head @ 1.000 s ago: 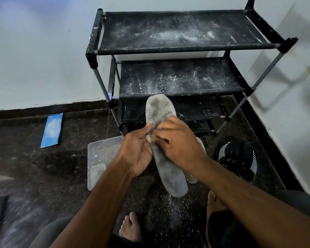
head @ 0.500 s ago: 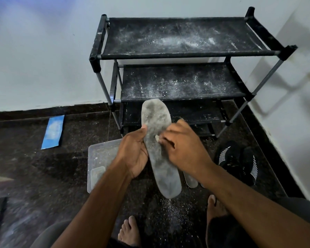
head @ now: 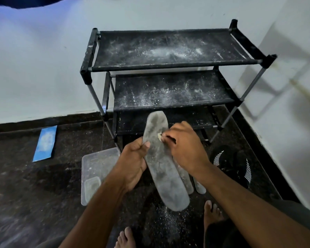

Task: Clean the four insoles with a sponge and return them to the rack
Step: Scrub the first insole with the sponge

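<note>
insole, long, grey and dusty (head: 161, 163), is held up in front of the black fabric-shelved metal rack (head: 168, 51), its toe end overlapping the rack's lower shelves in the view and its heel end pointing down toward the dark speckled stone floor (head: 43, 185). left hand (head: 132, 163) grips the insole's left edge near the middle, thumb curled over the top face. right hand (head: 184, 145) pinches a small pale sponge (head: 159, 135) in its curled fingertips and presses it on the insole's right edge in the upper half. 2 more grey insoles (head: 188, 181) lie on the floor below the right wrist, partly hidden. a clear plastic tub (head: 97, 163) sits on the floor just left of the left hand. black shoes with white stripes (head: 240, 167) rest on the floor near the rack's right legs. white powder dusts the rack's shelves and the floor beneath the held insole. a blue flat strip (head: 46, 143) lies near the floor's left wall edge.
</note>
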